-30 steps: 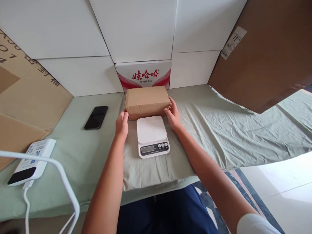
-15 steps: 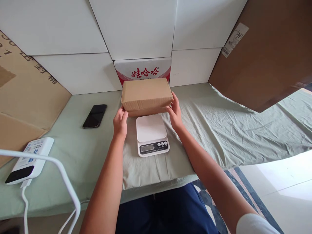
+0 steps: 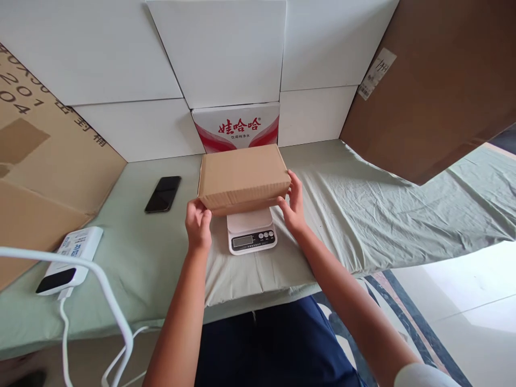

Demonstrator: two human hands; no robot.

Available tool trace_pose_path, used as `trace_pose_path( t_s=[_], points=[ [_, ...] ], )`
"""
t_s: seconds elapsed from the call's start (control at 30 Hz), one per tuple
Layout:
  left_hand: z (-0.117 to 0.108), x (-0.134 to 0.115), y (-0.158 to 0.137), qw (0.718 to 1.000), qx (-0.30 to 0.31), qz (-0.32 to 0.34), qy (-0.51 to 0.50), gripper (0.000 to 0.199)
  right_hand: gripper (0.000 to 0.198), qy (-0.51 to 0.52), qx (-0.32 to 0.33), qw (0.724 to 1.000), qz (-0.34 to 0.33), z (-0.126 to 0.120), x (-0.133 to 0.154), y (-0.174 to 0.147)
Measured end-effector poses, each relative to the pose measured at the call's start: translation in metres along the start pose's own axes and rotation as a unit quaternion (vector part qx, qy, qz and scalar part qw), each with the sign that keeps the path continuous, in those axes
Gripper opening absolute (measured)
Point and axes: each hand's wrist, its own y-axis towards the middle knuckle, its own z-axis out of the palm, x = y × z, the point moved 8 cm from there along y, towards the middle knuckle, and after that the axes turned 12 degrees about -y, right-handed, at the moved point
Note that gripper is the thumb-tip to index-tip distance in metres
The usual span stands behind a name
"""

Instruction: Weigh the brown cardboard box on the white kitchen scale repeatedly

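A closed brown cardboard box (image 3: 244, 174) is held between my two hands over the back part of a white digital kitchen scale (image 3: 253, 234). My left hand (image 3: 198, 223) grips the box's near left corner, thumb up in front. At the near right corner, my right hand (image 3: 293, 207) holds the box, with its fingers along the side. The box hides most of the scale's weighing plate. I cannot tell whether the box touches the plate. The scale's dark display and round buttons face me.
A black phone (image 3: 163, 194) lies left on the green cloth (image 3: 153, 258). Nearer stands a white device (image 3: 72, 258) with a cable and a curved white tube (image 3: 107, 290). Big cardboard panels (image 3: 435, 91) flank the cloth. A red-and-white carton (image 3: 242, 129) stands behind the box.
The cardboard box has come toward me with both hands, from behind the scale to over its plate. The camera view has shifted slightly.
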Motion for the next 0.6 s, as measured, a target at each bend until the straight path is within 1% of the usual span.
trace_pose_path(
  t_s=[0.13,0.23,0.47,0.6],
  points=[
    [-0.005,-0.003,-0.025,1.0,0.008,-0.013,-0.018,0.062,0.067,0.009,0.0,1.0,0.019,-0.01,0.001,-0.02],
    [-0.007,0.0,-0.034,0.999,0.01,-0.029,-0.028,0.063,0.069,0.004,0.003,0.999,0.044,-0.013,0.0,-0.027],
    [-0.009,0.003,-0.037,0.999,0.01,-0.033,-0.029,0.064,0.063,0.009,-0.011,0.999,0.045,-0.013,-0.003,-0.027],
    [-0.01,0.002,-0.037,0.999,0.01,-0.029,-0.019,0.064,0.063,-0.003,-0.013,0.999,0.045,-0.013,-0.003,-0.029]
  ],
)
